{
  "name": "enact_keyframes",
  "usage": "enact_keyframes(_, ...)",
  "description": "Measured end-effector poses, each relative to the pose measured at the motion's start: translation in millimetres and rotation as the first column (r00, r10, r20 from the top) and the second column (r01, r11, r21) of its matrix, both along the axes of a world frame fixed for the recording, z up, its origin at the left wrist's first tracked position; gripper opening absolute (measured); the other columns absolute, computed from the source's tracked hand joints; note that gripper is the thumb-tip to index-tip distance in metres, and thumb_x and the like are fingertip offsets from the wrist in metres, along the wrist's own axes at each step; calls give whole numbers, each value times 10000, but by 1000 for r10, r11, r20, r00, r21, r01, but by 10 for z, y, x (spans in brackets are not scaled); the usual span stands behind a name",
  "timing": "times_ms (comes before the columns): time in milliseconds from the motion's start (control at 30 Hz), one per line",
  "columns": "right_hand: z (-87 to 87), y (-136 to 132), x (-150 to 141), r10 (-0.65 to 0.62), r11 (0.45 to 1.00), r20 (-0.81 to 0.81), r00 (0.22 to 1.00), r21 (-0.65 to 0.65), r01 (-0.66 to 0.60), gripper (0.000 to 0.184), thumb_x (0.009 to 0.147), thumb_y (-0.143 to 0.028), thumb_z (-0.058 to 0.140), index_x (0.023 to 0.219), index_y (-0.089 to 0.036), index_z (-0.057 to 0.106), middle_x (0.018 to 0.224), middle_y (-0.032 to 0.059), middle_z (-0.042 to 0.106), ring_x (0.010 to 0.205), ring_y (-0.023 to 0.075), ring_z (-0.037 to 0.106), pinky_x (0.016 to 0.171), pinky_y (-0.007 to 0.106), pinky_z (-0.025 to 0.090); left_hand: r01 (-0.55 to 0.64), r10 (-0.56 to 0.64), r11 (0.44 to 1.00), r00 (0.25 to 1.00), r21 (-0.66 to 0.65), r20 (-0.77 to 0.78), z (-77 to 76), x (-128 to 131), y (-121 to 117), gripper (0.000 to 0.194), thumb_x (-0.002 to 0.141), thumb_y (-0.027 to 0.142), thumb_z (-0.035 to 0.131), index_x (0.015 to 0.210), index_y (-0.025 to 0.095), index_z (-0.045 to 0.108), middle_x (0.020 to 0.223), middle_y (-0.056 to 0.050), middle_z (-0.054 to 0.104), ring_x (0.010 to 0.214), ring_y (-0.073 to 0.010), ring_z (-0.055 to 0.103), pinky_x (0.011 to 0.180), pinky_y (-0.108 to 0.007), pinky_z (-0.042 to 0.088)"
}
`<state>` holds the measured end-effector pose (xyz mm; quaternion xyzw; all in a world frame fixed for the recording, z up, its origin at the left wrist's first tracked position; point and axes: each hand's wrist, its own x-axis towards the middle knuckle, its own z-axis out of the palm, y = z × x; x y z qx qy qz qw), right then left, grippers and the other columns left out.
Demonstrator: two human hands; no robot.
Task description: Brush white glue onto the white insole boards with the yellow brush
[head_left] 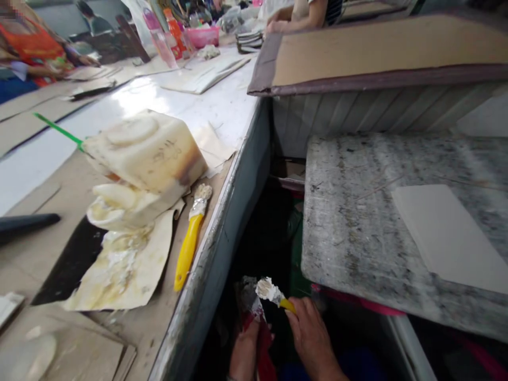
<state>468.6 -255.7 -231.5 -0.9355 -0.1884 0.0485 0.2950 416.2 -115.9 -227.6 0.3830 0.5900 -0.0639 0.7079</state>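
Observation:
In the gap between the table and the grey board, my right hand [313, 336] grips the yellow handle of a brush [270, 292] whose head is caked white. Close to it, my left hand [244, 352] is wrapped around a red-handled tool [265, 352] with a white-smeared end; its exact kind is unclear in the shadow. The two smeared ends nearly meet, and I cannot tell whether they touch. On the table lies a second yellow-handled brush [188, 248], beside a glue-smeared sheet [154, 275] and a cut-open plastic jug [159, 148] with a whitish paste at its mouth.
The table edge [222, 211] runs along my left. On my right, a stained grey board [341, 211] carries a pale sheet [452, 233]. Ahead stands a cardboard-topped surface [377, 53]. Brown card pieces [83, 344] lie near left. Other people work at the back.

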Motion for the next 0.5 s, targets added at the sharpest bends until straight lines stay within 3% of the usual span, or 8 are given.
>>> enact_keyframes(100, -10, -34, -99, -24, 1000, -54, 998, -5, 24, 207, 911, -280, 338, 1005, -217, 512, 859, 62, 560, 786, 195, 573, 689, 330, 476, -49, 50, 993, 999, -110, 9, 106, -73, 9, 129, 755, 196, 583, 738, 76, 628, 666, -127, 695, 652, -234, 677, 632, -344, 560)
enact_keyframes(167, -93, -74, -167, -14, 999, -135, 991, -46, 8, 199, 903, -279, 354, 951, -220, 538, 837, 57, 578, 767, 193, 587, 673, 316, 476, -73, 72, 982, 997, -175, -11, 47, -125, 19, 143, 782, 198, 544, 730, 83, 611, 658, -120, 692, 644, -228, 674, 648, -355, 554)
enact_keyframes(333, -307, -160, -279, -118, 978, -364, 924, -202, 46, 219, 884, -206, 365, 867, -202, 583, 818, 70, 629, 759, 192, 620, 651, 285, 461, -81, 51, 961, 992, -265, -116, -402, -262, 92, 186, 802, 89, 467, 642, 112, 560, 557, -70, 645, 545, -179, 637, 623, -331, 526)
enact_keyframes(433, -413, -147, -236, -183, 964, -466, 865, -257, 66, 235, 883, -180, 368, 910, -181, 601, 870, 92, 652, 802, 194, 630, 681, 279, 455, -35, -8, 966, 986, -256, -168, -716, -206, 167, 137, 830, 125, 486, 722, 105, 569, 597, -29, 620, 541, -134, 594, 578, -290, 502)
enact_keyframes(500, -528, -128, -176, -202, 961, -524, 827, -269, 64, 230, 881, -188, 385, 915, -167, 611, 874, 99, 663, 803, 196, 637, 676, 271, 459, -12, -34, 975, 980, -223, -198, -914, -72, 234, 114, 853, 206, 499, 859, 118, 572, 747, -9, 620, 639, -117, 595, 616, -289, 507)
